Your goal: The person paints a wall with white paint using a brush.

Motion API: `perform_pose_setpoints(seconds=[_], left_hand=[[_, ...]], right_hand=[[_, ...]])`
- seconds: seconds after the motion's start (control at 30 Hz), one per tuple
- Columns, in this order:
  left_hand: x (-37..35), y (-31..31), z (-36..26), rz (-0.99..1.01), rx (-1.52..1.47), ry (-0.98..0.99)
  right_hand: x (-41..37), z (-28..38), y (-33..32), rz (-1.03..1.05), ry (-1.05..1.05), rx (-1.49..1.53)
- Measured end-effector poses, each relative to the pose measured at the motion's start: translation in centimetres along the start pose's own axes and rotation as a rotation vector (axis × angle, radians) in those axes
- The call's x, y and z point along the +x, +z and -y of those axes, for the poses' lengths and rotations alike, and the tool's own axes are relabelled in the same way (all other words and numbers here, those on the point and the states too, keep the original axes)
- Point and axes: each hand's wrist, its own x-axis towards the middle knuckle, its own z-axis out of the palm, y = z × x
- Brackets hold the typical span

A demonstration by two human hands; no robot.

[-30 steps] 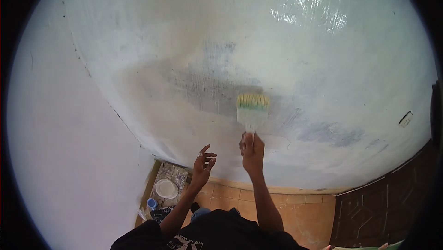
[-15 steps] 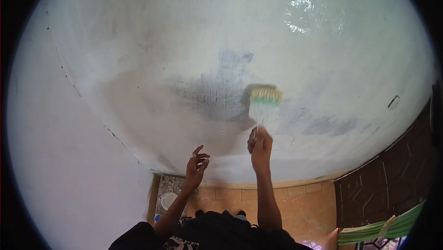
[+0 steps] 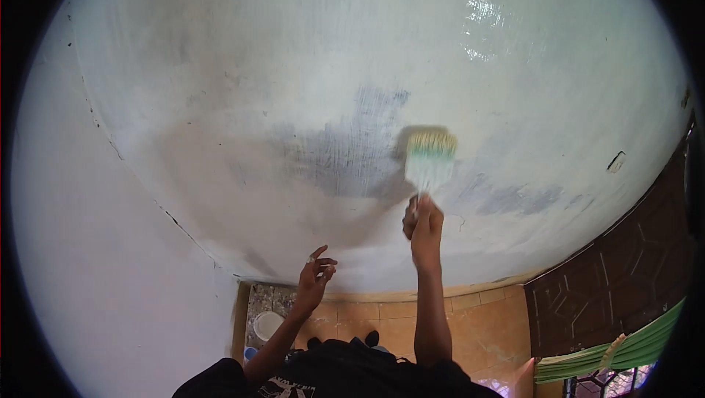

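My right hand [image 3: 424,223] is wrapped round the handle of a wide paintbrush [image 3: 430,159], bristles pointing up. The brush has a pale, paint-covered body and yellowish bristles with a green band, and it casts a shadow on the wall [image 3: 470,104] just behind it. Left of the brush the wall carries a dark grey-blue patch [image 3: 345,145] with streaky white strokes. My left hand [image 3: 316,280] is held lower and to the left, fingers apart and partly bent, with white paint specks on them and nothing held.
A wet, shiny spot [image 3: 485,27] shows higher on the wall. Below are an orange tiled floor [image 3: 463,332], a white bucket [image 3: 269,324] and a blue container [image 3: 250,352] at lower left. A dark carved door [image 3: 580,295] and a green curtain [image 3: 617,361] are at right.
My right hand and the paintbrush have shifted slightly right, with the brush still upright. My left hand has dropped a little. The view has turned slightly.
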Motion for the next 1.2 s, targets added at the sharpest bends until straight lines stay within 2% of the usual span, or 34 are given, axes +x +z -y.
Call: perform_pose_setpoints(seconds=[0.1, 0.2, 0.27, 0.3, 0.33, 0.4, 0.47, 0.53, 0.67, 0.73, 0.77, 0.8, 0.9, 0.93, 1.0, 1.07, 1.13, 1.2], left_hand=[[0.4, 0.6, -0.2, 0.015, 0.003, 0.036], [0.4, 1.2, 0.3, 0.010, -0.026, 0.035], [-0.2, 1.4, 0.2, -0.001, -0.028, -0.011], [-0.6, 1.3, 0.5, -0.001, -0.005, -0.007], [-0.8, 1.2, 0.7, 0.001, 0.019, 0.001], [0.0, 1.1, 1.3, 0.011, 0.029, 0.043], [-0.2, 0.6, 2.2, 0.030, 0.014, 0.070], [-0.1, 0.7, 1.2, 0.035, 0.013, 0.005], [0.3, 0.7, 0.2, 0.015, -0.005, -0.005], [0.4, 0.5, 0.2, 0.001, -0.004, 0.013], [0.4, 0.4, 0.2, -0.012, -0.004, 0.020], [0.1, 0.1, 0.3, -0.016, 0.010, 0.023], [1.1, -0.5, 0.0, -0.021, 0.044, 0.060], [1.2, -0.7, -0.2, -0.019, 0.051, 0.059], [1.4, -1.0, -0.6, -0.007, 0.070, 0.063], [1.8, -1.2, -1.1, 0.006, 0.087, 0.087], [1.9, -1.3, -1.2, -0.004, 0.082, 0.097], [2.2, -1.4, -1.4, -0.015, 0.071, 0.093]], right_hand=[[1.7, -0.5, 0.4, 0.007, 0.024, 0.039], [-0.7, -7.8, 0.1, 0.018, 0.004, 0.061], [-3.9, -13.6, -0.6, -0.003, 0.084, 0.032], [-5.4, -14.6, -0.4, -0.008, 0.185, 0.090], [-6.0, -15.1, -0.5, -0.017, 0.194, 0.113], [-6.5, -12.4, 0.0, -0.033, 0.195, 0.154], [-4.0, -8.6, 0.8, -0.016, -0.004, 0.107], [-1.4, -4.6, 1.5, 0.009, -0.007, 0.094], [0.0, -9.3, 0.8, 0.048, 0.008, 0.084], [-3.1, -14.9, 0.0, 0.025, 0.038, 0.031], [-5.2, -16.6, -0.4, 0.003, 0.117, 0.024], [-6.5, -16.7, -0.1, -0.020, 0.197, 0.019], [-6.6, -13.1, 0.8, -0.004, 0.168, 0.126], [-5.1, -11.2, 1.3, -0.003, 0.033, 0.039], [-1.8, -6.1, 2.1, 0.055, -0.101, -0.006], [0.5, -2.4, 3.0, 0.085, -0.027, 0.040], [1.4, -4.3, 2.9, 0.082, -0.028, 0.042], [-0.2, -9.1, 2.3, 0.051, -0.039, -0.035]])
